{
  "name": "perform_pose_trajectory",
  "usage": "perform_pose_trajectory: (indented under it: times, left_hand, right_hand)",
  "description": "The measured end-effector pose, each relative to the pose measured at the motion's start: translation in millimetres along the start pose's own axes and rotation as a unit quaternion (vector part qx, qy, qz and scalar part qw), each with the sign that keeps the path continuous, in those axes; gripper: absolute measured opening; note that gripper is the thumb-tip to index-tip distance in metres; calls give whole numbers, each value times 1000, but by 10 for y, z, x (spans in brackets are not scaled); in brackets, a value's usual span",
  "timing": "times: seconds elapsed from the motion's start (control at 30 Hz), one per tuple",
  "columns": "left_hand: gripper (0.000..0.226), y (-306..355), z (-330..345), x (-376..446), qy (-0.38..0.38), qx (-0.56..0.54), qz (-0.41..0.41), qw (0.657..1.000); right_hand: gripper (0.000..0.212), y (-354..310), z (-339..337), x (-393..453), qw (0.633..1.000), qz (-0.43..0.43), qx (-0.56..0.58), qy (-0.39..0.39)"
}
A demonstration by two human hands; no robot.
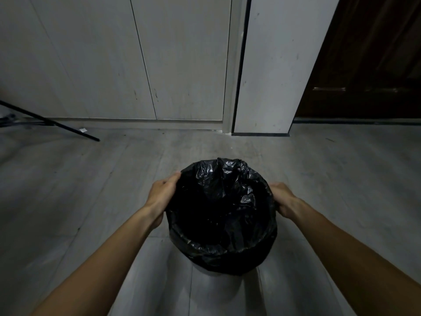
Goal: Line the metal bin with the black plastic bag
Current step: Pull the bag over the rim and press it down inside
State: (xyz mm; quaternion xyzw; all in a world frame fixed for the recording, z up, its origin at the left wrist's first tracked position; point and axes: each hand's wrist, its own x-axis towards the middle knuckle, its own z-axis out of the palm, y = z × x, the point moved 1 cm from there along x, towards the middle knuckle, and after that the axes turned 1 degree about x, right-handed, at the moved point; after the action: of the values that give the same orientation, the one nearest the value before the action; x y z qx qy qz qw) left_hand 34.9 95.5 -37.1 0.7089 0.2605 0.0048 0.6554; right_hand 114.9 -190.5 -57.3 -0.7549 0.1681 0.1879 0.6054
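Note:
The black plastic bag (pixel 222 201) hangs open inside the metal bin (pixel 224 290), its crinkled edge folded down over the rim all around. Only the bin's pale lower wall shows, below the bag's overhang at the near side. My left hand (pixel 163 195) grips the bag's edge at the left side of the rim. My right hand (pixel 282 199) grips the bag at the right side of the rim, fingers hidden behind the plastic. At the far side the bag bunches up a little above the rim.
The bin stands on a grey wood-look floor (pixel 91 190). White wall panels (pixel 114 65) and a white pillar (pixel 273 76) rise behind it, with a dark wooden door (pixel 376 65) at the right. A black stand leg (pixel 52 122) slants across the floor at the far left.

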Motion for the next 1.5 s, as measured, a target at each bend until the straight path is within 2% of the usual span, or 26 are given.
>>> perform_pose_trajectory:
  times: [0.1, 0.27, 0.33, 0.43, 0.53, 0.6, 0.67, 0.73, 0.8, 0.93, 1.0, 1.07, 1.13, 1.2, 1.23, 1.27, 1.37, 1.43, 1.5]
  left_hand:
    - [39, -37, -8, 29, -10, 4, -28, 1000]
    - [53, -119, -34, 49, -31, 34, -78, 996]
    - [55, -123, -58, 49, -41, 47, -91, 994]
    - [55, -115, -61, 66, -29, 68, -92, 993]
    - [48, -124, -17, 41, 33, 101, -7, 994]
    - [43, -129, -32, 22, 109, 197, 95, 970]
    - [32, -90, -52, -18, 149, 256, 155, 942]
    - [24, -55, -49, -47, 139, 248, 163, 945]
    - [24, -49, -31, -73, 128, 249, 155, 947]
    - [33, -57, -47, -212, 97, 310, 147, 934]
    - [42, -55, -75, -348, 82, 345, 148, 923]
    - [42, -43, -93, -508, 35, 322, 128, 937]
    - [29, -9, -112, -623, -40, 256, 54, 964]
    - [8, 55, -177, -686, -95, 241, -27, 966]
    - [7, 108, -224, -686, -101, 270, -43, 956]
    - [23, 162, -272, -656, -90, 322, -39, 942]
    - [55, 364, -306, -530, -5, 462, 39, 886]
    - [53, 441, -235, -416, 23, 516, 100, 850]
    - [50, 437, -115, -314, 18, 554, 139, 821]
  right_hand:
    - [18, -19, 49, 65, 999, 30, 37, 10]
    - [33, 128, 85, 148, 995, 101, 7, 26]
    - [37, 185, 101, 174, 996, 87, 0, 20]
    - [32, 169, 105, 154, 998, 57, -6, 35]
    - [29, 65, -8, 114, 994, -3, 15, 110]
    - [22, -32, -119, -17, 984, -81, -30, 155]
    - [26, -87, -246, -245, 966, -149, -99, 188]
    - [38, -112, -324, -550, 956, -171, -180, 158]
    - [52, -88, -309, -864, 954, -156, -239, 98]
    - [52, 92, -164, -1253, 960, -127, -249, 39]
    - [53, 198, -93, -1320, 962, -129, -236, 37]
    - [59, 293, -52, -1283, 957, -144, -246, 53]
    - [58, 321, -58, -1192, 945, -162, -270, 91]
    - [48, 252, -82, -1099, 940, -169, -273, 111]
    - [44, 203, -95, -1045, 942, -169, -270, 108]
    - [41, 143, -105, -980, 943, -166, -269, 101]
    - [46, -77, -138, -763, 954, -135, -259, 59]
    - [50, -201, -159, -626, 955, -131, -264, 29]
    - [50, -274, -166, -513, 946, -151, -287, 16]
